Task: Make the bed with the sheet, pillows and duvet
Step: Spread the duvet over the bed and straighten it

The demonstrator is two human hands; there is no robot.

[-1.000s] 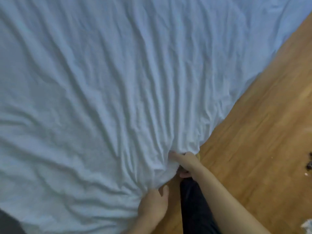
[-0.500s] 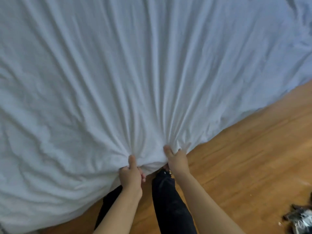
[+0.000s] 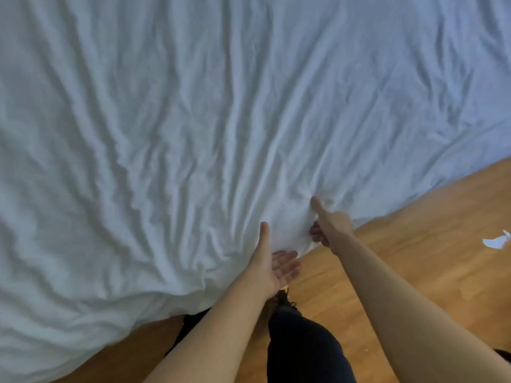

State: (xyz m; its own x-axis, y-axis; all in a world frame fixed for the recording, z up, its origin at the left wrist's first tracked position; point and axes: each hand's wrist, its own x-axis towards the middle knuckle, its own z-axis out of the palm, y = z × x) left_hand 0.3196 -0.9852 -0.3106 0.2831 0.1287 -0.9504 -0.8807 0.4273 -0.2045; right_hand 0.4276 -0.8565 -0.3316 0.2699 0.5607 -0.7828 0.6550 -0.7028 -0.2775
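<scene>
Nearest cam: dark trouser leg (image 3: 304,346) at bottom centre, standing on wood floor (image 3: 401,252). Both bare forearms reach fwd from lower frame to the near edge of the white sheet (image 3: 221,120). L hand (image 3: 272,268): thumb straight, lying up along the top of the sheet edge; fingers extended, relaxed, palm up, poking out beneath the hanging hem, so hand is loose, not clenched, cloth lying btw thumb and fingers w/o a clear pinch. R hand (image 3: 329,223), just right of and slightly beyond L: thumb pressed on top of the fabric, fingers curled under the hem, so it's grasping the sheet edge; creases fan out from that spot. Small bunch of cloth sits btw the two hands. Sheet itself: spread over the bed, fills nearly all of upper frame, heavily wrinkled, long folds running away from the hands; near edge drapes down to floor on left. Right side, on floor: small white scrap (image 3: 496,240), well apart from the sheet
</scene>
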